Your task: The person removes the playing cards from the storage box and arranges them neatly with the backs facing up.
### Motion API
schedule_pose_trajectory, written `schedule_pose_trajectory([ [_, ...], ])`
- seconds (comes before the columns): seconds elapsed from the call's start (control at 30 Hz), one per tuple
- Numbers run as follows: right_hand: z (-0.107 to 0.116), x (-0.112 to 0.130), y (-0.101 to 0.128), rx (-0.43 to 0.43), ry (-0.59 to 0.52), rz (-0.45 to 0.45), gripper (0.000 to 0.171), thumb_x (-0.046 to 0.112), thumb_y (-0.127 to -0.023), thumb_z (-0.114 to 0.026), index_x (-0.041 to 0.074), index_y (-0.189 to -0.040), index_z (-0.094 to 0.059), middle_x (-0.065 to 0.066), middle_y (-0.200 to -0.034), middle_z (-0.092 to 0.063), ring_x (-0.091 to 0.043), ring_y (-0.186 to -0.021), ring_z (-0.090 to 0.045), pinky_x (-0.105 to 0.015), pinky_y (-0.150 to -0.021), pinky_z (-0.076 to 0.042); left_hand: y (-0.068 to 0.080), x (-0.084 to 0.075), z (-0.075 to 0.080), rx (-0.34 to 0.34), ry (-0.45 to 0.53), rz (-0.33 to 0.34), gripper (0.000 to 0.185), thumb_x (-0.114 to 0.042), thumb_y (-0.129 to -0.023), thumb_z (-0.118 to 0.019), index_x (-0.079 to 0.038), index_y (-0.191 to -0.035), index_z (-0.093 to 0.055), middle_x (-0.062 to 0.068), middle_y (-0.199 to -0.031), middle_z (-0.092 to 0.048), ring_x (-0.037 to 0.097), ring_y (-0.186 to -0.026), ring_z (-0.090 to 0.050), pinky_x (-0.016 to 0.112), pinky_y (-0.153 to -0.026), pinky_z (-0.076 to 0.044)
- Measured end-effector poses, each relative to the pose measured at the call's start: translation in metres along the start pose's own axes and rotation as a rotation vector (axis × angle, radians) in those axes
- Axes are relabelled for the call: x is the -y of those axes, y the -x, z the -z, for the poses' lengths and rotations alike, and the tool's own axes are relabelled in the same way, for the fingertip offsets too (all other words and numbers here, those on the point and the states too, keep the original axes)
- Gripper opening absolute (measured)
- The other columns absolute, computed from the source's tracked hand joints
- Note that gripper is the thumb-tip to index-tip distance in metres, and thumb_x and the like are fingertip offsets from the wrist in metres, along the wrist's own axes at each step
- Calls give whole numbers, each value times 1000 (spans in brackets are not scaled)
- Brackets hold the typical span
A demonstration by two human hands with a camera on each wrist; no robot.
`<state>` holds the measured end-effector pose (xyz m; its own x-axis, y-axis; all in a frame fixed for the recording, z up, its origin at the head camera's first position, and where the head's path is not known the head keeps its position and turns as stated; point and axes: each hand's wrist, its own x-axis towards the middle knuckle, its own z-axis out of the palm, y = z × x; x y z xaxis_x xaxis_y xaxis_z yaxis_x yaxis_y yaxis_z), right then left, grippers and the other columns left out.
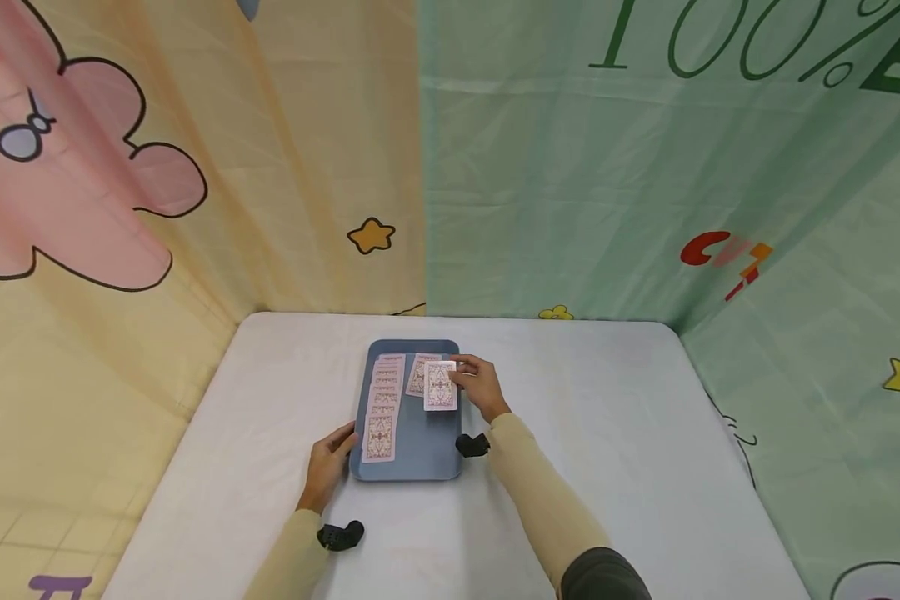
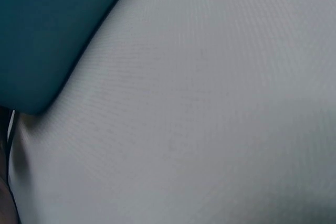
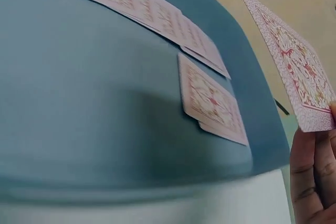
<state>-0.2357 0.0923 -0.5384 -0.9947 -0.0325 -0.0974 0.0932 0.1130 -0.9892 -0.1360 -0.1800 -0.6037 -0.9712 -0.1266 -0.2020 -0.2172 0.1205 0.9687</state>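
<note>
A blue-grey tray point(image 1: 429, 454) lies on the white table, with patterned playing cards on it, backs up. Down its left side runs an overlapping column of cards point(image 1: 379, 437); at the top right lie a couple of overlapping cards point(image 3: 212, 98). My right hand point(image 1: 480, 387) pinches one playing card point(image 1: 440, 386) between thumb and fingers. In the right wrist view this held card point(image 3: 296, 66) stands tilted, raised above the tray. My left hand point(image 1: 328, 465) grips the tray's left edge near the lower corner; in the left wrist view only a sliver of it shows.
The white table point(image 1: 600, 467) extends around the tray on all sides. Printed curtains point(image 1: 540, 183) hang behind it and along both sides. A black strap with a small camera point(image 1: 341, 536) sits on the left wrist, another camera point(image 1: 472, 445) on the right.
</note>
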Motion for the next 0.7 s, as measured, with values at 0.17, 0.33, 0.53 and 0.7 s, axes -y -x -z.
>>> schedule_pose_trajectory([
  [0.17, 15, 0, -18, -42, -9, -44, 32, -2, -89, -65, 1, -121, -65, -8, -86, -65, -17, -78, -63, -33, -77, -57, 2, 2, 1, -18, 0, 9, 41, -10, -98, -55, 5, -136, -51, 23, -139, -49, 32, -131, -44, 45, -108, -37],
  [0.33, 30, -2, -34, -73, 3, -54, 33, -3, -89, -64, 2, -122, -65, -11, -90, -65, -16, -80, -62, -30, -76, -57, 3, 2, 1, -27, -1, 13, 41, -11, -98, -56, 4, -135, -52, 23, -139, -50, 32, -131, -45, 46, -108, -37],
  [0.53, 51, -7, -50, -101, 9, -101, 33, 0, -91, -64, 6, -123, -65, -9, -92, -63, -16, -81, -62, -30, -78, -57, 2, 0, -2, -31, 1, -5, 40, -11, -97, -56, 5, -134, -53, 23, -137, -52, 33, -130, -45, 46, -109, -35],
  [0.7, 67, -11, -61, -121, -11, -160, 34, 3, -91, -65, 5, -125, -63, -10, -96, -64, -14, -80, -63, -34, -82, -57, 2, 2, -3, -34, 11, -1, 40, -10, -97, -56, 5, -134, -53, 22, -137, -52, 32, -131, -45, 45, -109, -35],
])
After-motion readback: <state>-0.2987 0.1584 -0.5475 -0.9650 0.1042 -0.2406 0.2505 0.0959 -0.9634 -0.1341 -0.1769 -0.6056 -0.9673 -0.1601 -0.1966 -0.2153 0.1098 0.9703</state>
